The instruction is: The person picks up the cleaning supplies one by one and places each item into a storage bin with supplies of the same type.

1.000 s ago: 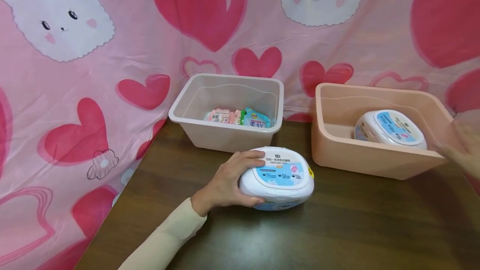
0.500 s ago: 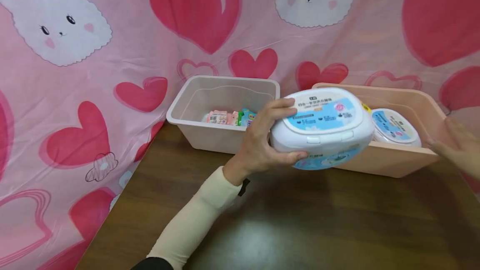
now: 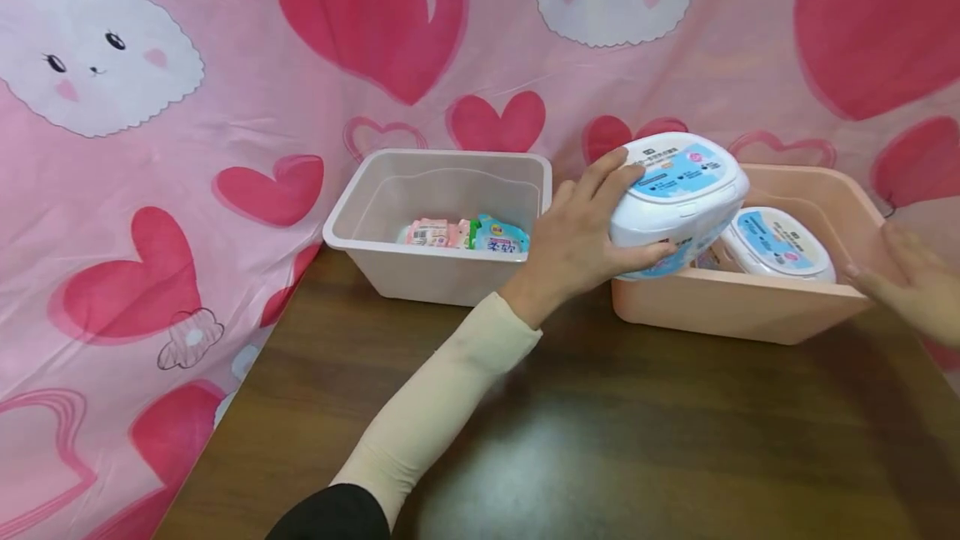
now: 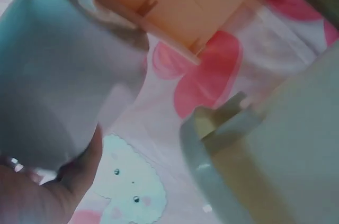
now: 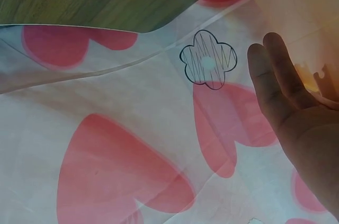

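In the head view my left hand (image 3: 573, 232) grips a white laundry pod tub (image 3: 678, 198) by its left end, thumb in front and fingers over the lid. The tub is raised and tilted over the left part of the peach bin (image 3: 720, 307). A second, similar tub (image 3: 780, 244) sits inside that bin, label up. My right hand (image 3: 918, 286) is at the bin's right end, its thumb by the front rim. Straight fingers (image 5: 280, 75) lie along the bin's outer wall in the right wrist view. The left wrist view shows the held tub's shaded side (image 4: 63, 75) and my thumb.
To the left stands a light grey bin (image 3: 442, 269) with a pink pack (image 3: 431, 233) and a blue pack (image 3: 498, 236) inside. Both bins are on a brown wooden table (image 3: 570, 440), in front of a pink heart-patterned cloth (image 3: 262, 90).
My left hand has lifted the tub off the table and carried it right and back to above the peach bin. My right hand has stayed at that bin's right end.
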`<action>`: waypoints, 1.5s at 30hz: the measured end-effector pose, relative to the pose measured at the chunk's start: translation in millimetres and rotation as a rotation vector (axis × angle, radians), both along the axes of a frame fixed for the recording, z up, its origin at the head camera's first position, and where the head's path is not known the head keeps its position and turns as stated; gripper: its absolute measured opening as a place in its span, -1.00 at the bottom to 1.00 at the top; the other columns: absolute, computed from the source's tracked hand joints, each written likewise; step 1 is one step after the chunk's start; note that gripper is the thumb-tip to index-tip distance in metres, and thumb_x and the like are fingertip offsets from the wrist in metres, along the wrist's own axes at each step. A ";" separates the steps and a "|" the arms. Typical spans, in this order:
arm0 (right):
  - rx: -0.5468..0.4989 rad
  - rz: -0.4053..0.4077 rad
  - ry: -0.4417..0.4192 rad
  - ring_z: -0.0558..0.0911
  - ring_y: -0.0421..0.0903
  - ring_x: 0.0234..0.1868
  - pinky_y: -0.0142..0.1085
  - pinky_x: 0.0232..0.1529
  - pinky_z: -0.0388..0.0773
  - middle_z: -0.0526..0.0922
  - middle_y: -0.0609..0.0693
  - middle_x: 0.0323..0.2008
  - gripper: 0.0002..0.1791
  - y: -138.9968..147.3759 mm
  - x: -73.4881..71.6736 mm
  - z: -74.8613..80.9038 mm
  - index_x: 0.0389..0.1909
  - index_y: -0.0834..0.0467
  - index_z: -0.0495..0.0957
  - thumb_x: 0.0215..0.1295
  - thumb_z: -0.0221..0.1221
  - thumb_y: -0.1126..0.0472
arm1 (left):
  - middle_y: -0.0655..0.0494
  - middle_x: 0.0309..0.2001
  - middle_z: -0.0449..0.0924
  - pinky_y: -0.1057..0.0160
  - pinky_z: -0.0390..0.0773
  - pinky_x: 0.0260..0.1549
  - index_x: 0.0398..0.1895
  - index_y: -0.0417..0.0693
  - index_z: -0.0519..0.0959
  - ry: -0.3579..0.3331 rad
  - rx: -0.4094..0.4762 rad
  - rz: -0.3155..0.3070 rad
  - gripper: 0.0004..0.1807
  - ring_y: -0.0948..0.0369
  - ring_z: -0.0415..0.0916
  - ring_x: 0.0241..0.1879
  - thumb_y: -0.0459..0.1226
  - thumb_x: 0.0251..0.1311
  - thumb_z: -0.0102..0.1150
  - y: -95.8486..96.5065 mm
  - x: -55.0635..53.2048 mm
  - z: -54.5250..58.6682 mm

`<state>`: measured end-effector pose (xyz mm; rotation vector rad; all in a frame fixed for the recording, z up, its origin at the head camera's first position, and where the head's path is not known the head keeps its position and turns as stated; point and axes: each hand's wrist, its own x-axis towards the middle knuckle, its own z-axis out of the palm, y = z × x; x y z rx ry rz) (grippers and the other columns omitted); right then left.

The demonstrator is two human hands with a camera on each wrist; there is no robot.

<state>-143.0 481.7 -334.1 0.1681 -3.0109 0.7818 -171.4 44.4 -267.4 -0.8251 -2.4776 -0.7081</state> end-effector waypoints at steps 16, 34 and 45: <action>-0.018 -0.007 0.001 -0.51 0.39 0.47 0.19 0.40 -0.58 -0.51 0.54 0.43 -0.01 5.4 2.4 -6.0 0.48 0.44 -0.48 0.55 -0.06 -0.09 | 0.14 0.49 0.20 0.37 0.29 0.12 0.46 0.16 0.33 0.104 -0.198 0.133 -0.10 0.27 0.18 0.39 0.35 0.10 0.13 67.8 -17.1 5.5; -0.020 -0.096 -0.075 -0.50 0.46 0.45 0.43 0.29 -0.51 -0.55 0.44 0.48 0.04 -11.7 7.2 -1.0 0.53 0.28 -0.52 0.51 -0.07 -0.22 | 0.33 0.38 0.28 0.33 0.59 -0.24 0.41 0.34 0.37 -0.232 -0.385 0.252 -0.08 0.24 0.40 0.11 0.51 0.02 0.12 119.0 -30.6 -31.3; -0.092 -0.123 -0.066 -0.57 0.42 0.44 0.38 0.29 -0.60 -0.61 0.38 0.48 0.06 -12.7 6.3 1.0 0.53 0.27 -0.53 0.50 -0.05 -0.22 | 0.21 0.55 0.06 0.33 0.58 -0.27 0.35 0.58 0.47 -0.508 -0.482 0.157 -0.33 0.30 0.31 0.32 0.43 0.18 0.07 125.6 -49.8 -29.9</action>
